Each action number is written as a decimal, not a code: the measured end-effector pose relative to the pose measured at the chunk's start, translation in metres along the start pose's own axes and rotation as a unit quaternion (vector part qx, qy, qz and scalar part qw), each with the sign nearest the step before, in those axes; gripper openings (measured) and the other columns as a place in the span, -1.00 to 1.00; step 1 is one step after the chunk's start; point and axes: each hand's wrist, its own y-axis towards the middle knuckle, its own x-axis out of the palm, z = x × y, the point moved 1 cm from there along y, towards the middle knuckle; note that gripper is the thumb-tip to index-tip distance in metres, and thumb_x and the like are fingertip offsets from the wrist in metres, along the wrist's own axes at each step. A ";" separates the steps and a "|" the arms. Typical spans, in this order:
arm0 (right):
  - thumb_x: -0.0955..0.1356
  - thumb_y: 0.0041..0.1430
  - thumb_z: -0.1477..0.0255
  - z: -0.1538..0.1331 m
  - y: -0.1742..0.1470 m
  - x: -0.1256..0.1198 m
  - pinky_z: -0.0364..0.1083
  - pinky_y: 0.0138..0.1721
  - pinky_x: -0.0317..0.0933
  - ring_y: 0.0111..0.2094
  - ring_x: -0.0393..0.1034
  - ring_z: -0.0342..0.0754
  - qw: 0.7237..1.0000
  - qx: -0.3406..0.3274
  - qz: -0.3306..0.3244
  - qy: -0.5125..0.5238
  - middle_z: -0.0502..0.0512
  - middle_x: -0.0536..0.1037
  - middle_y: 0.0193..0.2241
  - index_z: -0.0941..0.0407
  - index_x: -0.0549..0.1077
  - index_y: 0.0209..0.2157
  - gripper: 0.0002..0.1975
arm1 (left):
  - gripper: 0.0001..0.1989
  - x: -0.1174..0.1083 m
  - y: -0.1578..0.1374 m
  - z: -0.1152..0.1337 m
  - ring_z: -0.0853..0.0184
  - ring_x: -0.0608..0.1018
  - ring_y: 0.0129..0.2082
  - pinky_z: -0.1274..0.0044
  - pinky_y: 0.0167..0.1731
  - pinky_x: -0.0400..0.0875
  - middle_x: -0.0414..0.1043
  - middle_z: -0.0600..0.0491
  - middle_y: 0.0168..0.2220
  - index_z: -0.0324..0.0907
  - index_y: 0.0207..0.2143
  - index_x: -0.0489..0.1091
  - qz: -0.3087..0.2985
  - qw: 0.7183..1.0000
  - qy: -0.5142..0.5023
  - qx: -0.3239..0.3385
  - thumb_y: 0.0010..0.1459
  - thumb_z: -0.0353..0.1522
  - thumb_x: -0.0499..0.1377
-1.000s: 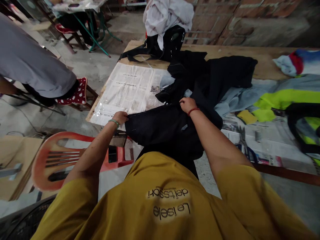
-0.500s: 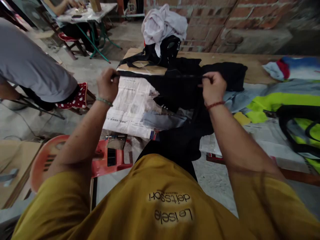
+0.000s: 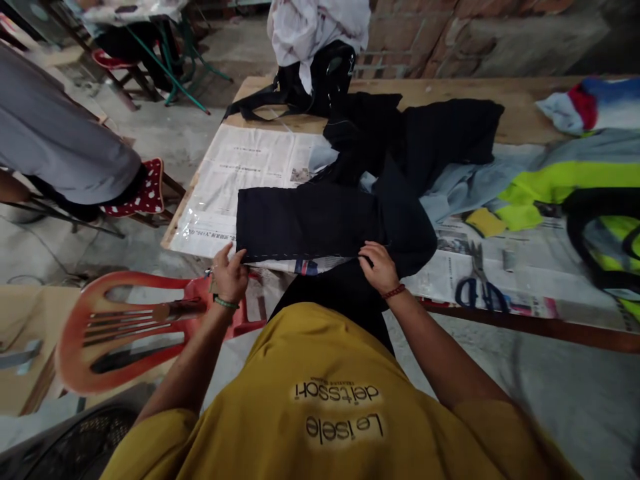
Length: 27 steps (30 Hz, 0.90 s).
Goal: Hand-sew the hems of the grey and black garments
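A black cloth piece [image 3: 305, 217], apparently part of a garment, lies flat over newspaper, with a line of white stitches along its near edge. My left hand [image 3: 230, 273] rests at the cloth's near left corner, fingers apart and fingertips touching it. Farther right on that same edge, my right hand [image 3: 380, 268] lays its slightly bent fingers on the fabric, the thumb held apart. The cloth bends round at the right and joins a heap of black fabric [image 3: 450, 137] behind.
Newspaper [image 3: 210, 193] covers the wooden table. On the right are dark-handled scissors [image 3: 481, 290], a yellow piece [image 3: 485, 223] and grey-and-lime clothing [image 3: 555, 183]. A black bag [image 3: 333, 73] under white cloth stands behind. An orange chair [image 3: 120, 333] and a seated person [image 3: 65, 133] are left.
Both hands have come down and nearer my body. The black cloth, earlier stretched up between them, now lies flat on the newspaper, and my fingers have loosened. The scissors have come into view.
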 end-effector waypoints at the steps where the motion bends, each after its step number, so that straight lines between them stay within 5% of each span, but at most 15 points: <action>1: 0.30 0.24 0.46 0.001 0.000 0.001 0.20 0.09 0.37 0.01 0.47 0.10 1.000 -0.001 -0.002 -0.001 0.16 0.59 -0.25 0.08 0.50 -0.32 -0.88 | -0.76 0.005 -0.006 0.019 0.02 0.44 0.12 0.20 0.12 0.33 0.42 -0.10 0.06 -0.16 -0.20 0.53 -0.006 0.999 -0.041 -0.019 0.04 -0.48 0.20; 4: 0.30 0.24 0.47 0.001 -0.001 0.001 0.22 0.10 0.36 0.01 0.46 0.10 1.000 -0.005 -0.006 -0.004 0.16 0.59 -0.24 0.08 0.50 -0.31 -0.88 | -0.85 0.037 -0.023 0.083 0.32 0.55 -0.35 0.49 -0.33 0.43 0.50 -0.02 -0.24 -0.19 -0.24 0.52 -0.147 0.947 -0.228 -0.174 0.10 -0.48 0.21; 7: 0.30 0.24 0.48 0.000 -0.002 0.002 0.22 0.11 0.35 0.02 0.45 0.11 1.000 -0.003 -0.007 -0.007 0.16 0.58 -0.24 0.08 0.49 -0.31 -0.88 | -0.94 0.079 -0.038 0.137 0.51 0.36 -0.65 0.62 -0.71 0.04 0.51 0.01 -0.36 -0.23 -0.28 0.46 -0.305 0.749 -0.408 -0.424 0.17 -0.48 0.21; 10: 0.29 0.24 0.48 0.000 -0.002 0.001 0.21 0.11 0.36 0.03 0.44 0.10 1.000 -0.003 -0.011 -0.005 0.16 0.57 -0.24 0.08 0.48 -0.31 -0.89 | -0.94 0.112 -0.039 0.168 0.58 0.34 -0.67 0.68 -0.75 -0.04 0.53 -0.01 -0.34 -0.26 -0.34 0.39 -0.317 0.679 -0.450 -0.486 0.23 -0.47 0.18; 14: 0.29 0.24 0.48 0.000 -0.002 0.001 0.20 0.11 0.36 0.03 0.43 0.09 1.000 -0.009 -0.019 -0.002 0.16 0.56 -0.23 0.07 0.47 -0.29 -0.89 | -0.79 0.134 -0.030 0.179 0.64 0.28 -0.71 0.73 -0.78 -0.07 0.46 0.05 -0.45 -0.28 -0.41 0.34 -0.281 0.607 -0.496 -0.553 0.32 -0.40 0.16; 19: 0.29 0.24 0.48 0.002 -0.002 0.003 0.19 0.11 0.35 0.02 0.44 0.09 1.000 -0.010 -0.017 -0.013 0.15 0.56 -0.24 0.07 0.46 -0.30 -0.89 | -0.75 0.141 -0.026 0.178 0.65 0.27 -0.73 0.75 -0.78 -0.07 0.41 0.09 -0.52 -0.28 -0.47 0.31 -0.281 0.589 -0.496 -0.573 0.32 -0.53 0.10; 27: 0.28 0.23 0.50 0.003 -0.002 0.004 0.19 0.13 0.32 0.02 0.42 0.09 1.000 -0.001 -0.026 -0.001 0.16 0.55 -0.24 0.08 0.46 -0.31 -0.88 | -0.83 0.133 -0.034 0.169 0.59 0.29 -0.69 0.71 -0.75 -0.03 0.37 0.11 -0.56 -0.27 -0.45 0.34 -0.305 0.610 -0.505 -0.529 0.21 -0.57 0.13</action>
